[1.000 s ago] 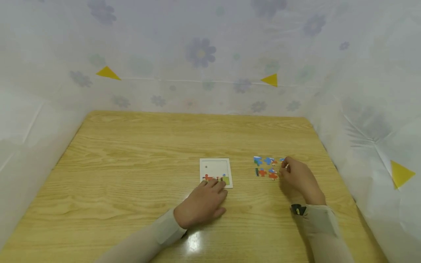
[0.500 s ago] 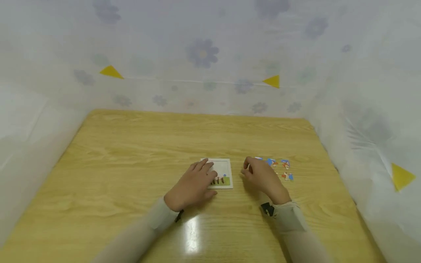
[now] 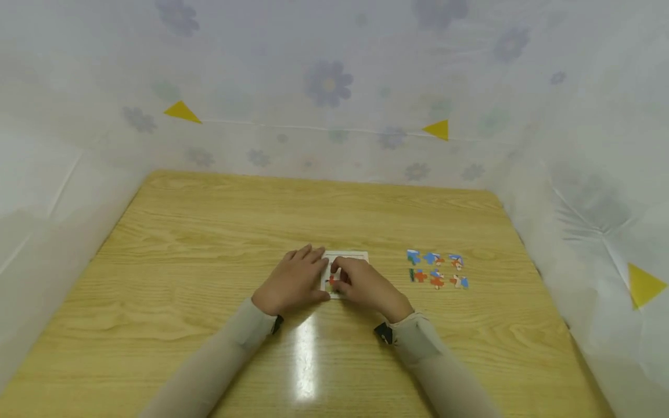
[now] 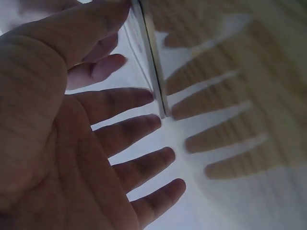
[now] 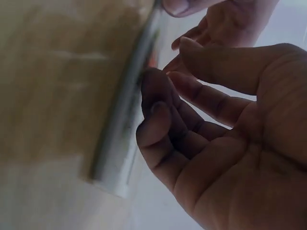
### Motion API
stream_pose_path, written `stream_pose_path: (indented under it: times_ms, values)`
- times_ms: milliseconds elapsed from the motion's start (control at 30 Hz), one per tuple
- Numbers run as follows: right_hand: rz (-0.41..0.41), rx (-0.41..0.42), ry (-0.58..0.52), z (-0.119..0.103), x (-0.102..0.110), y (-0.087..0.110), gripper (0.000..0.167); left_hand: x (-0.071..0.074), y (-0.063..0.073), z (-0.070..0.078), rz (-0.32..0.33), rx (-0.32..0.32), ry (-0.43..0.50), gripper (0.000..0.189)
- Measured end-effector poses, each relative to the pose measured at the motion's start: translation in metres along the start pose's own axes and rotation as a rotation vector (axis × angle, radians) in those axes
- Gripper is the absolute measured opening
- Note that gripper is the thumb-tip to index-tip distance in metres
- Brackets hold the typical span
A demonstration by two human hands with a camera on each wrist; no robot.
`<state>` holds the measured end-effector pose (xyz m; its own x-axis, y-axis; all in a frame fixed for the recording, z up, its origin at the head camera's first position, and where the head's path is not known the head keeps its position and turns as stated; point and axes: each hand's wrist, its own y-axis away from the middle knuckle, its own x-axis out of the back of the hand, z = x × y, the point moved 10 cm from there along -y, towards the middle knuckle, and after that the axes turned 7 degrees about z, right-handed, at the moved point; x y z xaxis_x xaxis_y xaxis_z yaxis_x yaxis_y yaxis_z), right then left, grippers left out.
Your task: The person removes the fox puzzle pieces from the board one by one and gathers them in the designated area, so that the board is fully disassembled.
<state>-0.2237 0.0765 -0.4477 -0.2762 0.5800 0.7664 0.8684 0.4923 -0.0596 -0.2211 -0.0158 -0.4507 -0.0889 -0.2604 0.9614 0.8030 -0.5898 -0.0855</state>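
Note:
A small white-framed puzzle board (image 3: 345, 253) lies on the table in front of me, mostly covered by both hands. My left hand (image 3: 292, 277) rests at its left edge with fingers straight; in the left wrist view the thumb and fingertips touch the board's edge (image 4: 156, 72). My right hand (image 3: 366, 287) is over the board with fingers bent. In the right wrist view my right hand (image 5: 216, 134) has its curled fingers (image 5: 154, 127) close to the board's surface. Whether a puzzle piece is between them is hidden. A red patch of picture (image 3: 331, 280) shows between thumb and index finger.
Several loose puzzle pieces (image 3: 436, 279) in blue, red and white lie in two rows right of the board. The wood-grain table (image 3: 235, 215) is bounded by pale flowered sheeting (image 3: 292, 104) at the back and sides.
My right hand has moved left from the loose pieces to over the board. The left hand has slid left from the board's front part to its left edge.

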Motion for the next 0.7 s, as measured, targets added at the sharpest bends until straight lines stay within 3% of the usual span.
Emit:
stream_pose_path:
  times_ms: [300, 700]
  values:
    - [-0.053, -0.019, -0.008, 0.011, -0.011, 0.005, 0.028, -0.003, 0.009, -0.003, 0.005, -0.016, 0.016, 0.079]
    - [-0.023, -0.082, 0.002, 0.008, -0.012, 0.008, 0.017, -0.004, 0.014, 0.001, -0.018, 0.016, 0.074, 0.079]
